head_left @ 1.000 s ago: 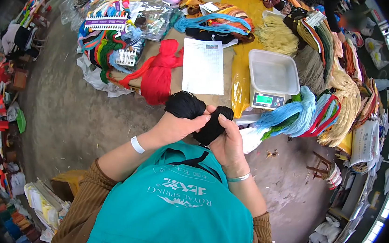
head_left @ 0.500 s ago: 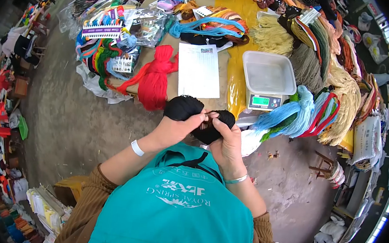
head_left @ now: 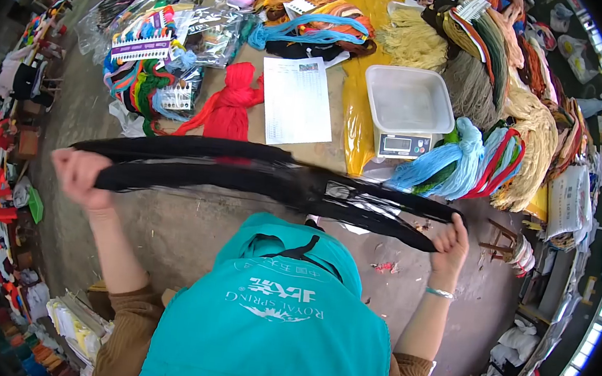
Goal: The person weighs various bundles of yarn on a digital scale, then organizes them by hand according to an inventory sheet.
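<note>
A long skein of black thread [head_left: 193, 178] is stretched sideways across the front of the table, partly smeared by motion. My left hand [head_left: 83, 176] grips its left end, with fingers curled round the loop. At the other end my right hand [head_left: 451, 242] is closed on the loop. Gaps between the strands show the floor and something white behind. Just beyond the skein lies a tied bundle of red thread [head_left: 229, 105]. A printed sheet [head_left: 297, 104] lies beside it. To the right stands a digital scale [head_left: 401, 146] with a clear plastic tub [head_left: 409, 100] on it.
Blue thread skeins [head_left: 456, 159] hang over the table edge by the scale. Bagged coloured threads with a card [head_left: 140, 48] lie at the left. More skeins [head_left: 312, 33] cover the back. A wooden stool [head_left: 500, 240] stands on the floor at right.
My hands have moved far apart, from close together in front of me. The black thread, bunched before, is now drawn out long between them. The view has shifted slightly.
</note>
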### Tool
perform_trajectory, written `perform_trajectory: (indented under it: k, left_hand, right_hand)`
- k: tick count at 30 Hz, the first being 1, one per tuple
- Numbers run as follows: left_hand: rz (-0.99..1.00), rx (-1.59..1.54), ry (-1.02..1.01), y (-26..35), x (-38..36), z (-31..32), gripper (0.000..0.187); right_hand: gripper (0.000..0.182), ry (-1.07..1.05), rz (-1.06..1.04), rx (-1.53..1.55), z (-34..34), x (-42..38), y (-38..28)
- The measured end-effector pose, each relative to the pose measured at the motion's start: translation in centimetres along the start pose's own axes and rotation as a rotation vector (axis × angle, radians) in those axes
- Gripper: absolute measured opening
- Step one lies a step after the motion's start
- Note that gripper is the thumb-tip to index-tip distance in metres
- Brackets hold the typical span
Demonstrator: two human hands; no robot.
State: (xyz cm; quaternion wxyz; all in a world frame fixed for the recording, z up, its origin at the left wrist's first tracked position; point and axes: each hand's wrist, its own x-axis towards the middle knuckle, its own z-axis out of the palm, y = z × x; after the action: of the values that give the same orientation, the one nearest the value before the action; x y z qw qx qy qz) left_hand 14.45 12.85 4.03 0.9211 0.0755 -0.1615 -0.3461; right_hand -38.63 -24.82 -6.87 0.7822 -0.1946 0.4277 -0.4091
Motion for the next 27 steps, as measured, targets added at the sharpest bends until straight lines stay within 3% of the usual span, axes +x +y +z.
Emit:
perform_trajectory:
  k: [1,3,6,8,10,12,13,16,18,19,21,22,24,26,27]
  left_hand:
    - [0.113,0.039,0.022,2.4,-0.3,0.5,0.022]
    - [0.230,0.207,-0.116,9.1,-0.9,-0.8,0.033]
    - [0.395,0.308,-0.117,14.9,-1.5,-1.3,0.046]
    - [0.320,0.303,-0.138,12.9,-1.2,0.4,0.055]
    - [0.167,0.288,-0.167,9.6,-0.9,1.3,0.085]
    - [0.014,0.114,-0.180,5.2,-0.4,1.7,0.089]
    - [-0.074,0.052,-0.233,4.1,-0.2,0.8,0.084]
    - [-0.040,-0.026,-0.189,1.5,-0.9,-1.0,0.050]
    - [-0.092,-0.087,-0.214,0.4,-0.9,-0.7,0.041]
    - [-0.167,-0.210,-0.341,0.4,-0.7,-1.8,0.052]
    - [-0.240,-0.156,-0.494,-2.3,-0.4,0.6,0.071]
    - [-0.282,-0.120,-0.517,-2.9,-0.2,1.5,0.086]
    - [-0.252,-0.052,-0.466,-3.6,-0.7,1.5,0.090]
    - [-0.217,0.127,-0.387,-3.9,-1.6,-0.4,0.035]
    - [-0.226,0.278,-0.361,-3.7,-1.8,-1.3,0.025]
  right_hand:
    - [0.013,0.034,-0.033,0.019,-2.2,0.1,-1.3]
    - [0.013,0.122,-0.130,-0.008,-5.0,-0.3,-3.6]
    - [0.018,0.228,-0.250,0.002,-7.0,-0.6,-5.4]
    - [0.018,0.216,-0.290,-0.144,-5.6,-1.2,-5.6]
    - [0.019,0.189,-0.261,-0.204,-1.6,-1.9,-4.1]
    - [0.016,0.131,-0.251,-0.434,4.1,-3.5,-2.9]
    - [0.015,0.104,-0.238,-0.515,6.8,-4.5,-2.5]
    - [0.017,-0.173,-0.257,-0.614,11.9,-7.2,-3.0]
    - [0.015,-0.267,-0.286,-0.714,14.8,-9.2,-3.5]
    - [0.014,-0.315,-0.294,-0.809,15.9,-9.7,-3.9]
    - [0.008,-0.354,-0.367,-1.192,17.4,-9.0,-3.8]
    - [0.007,-0.421,-0.426,-1.368,17.6,-8.1,-3.9]
    - [0.008,-0.482,-0.367,-1.440,18.6,-8.2,-4.5]
    - [0.010,-0.623,-0.418,-1.508,21.2,-9.8,-4.1]
    - [0.012,-0.595,-0.472,-1.688,22.5,-10.4,-3.7]
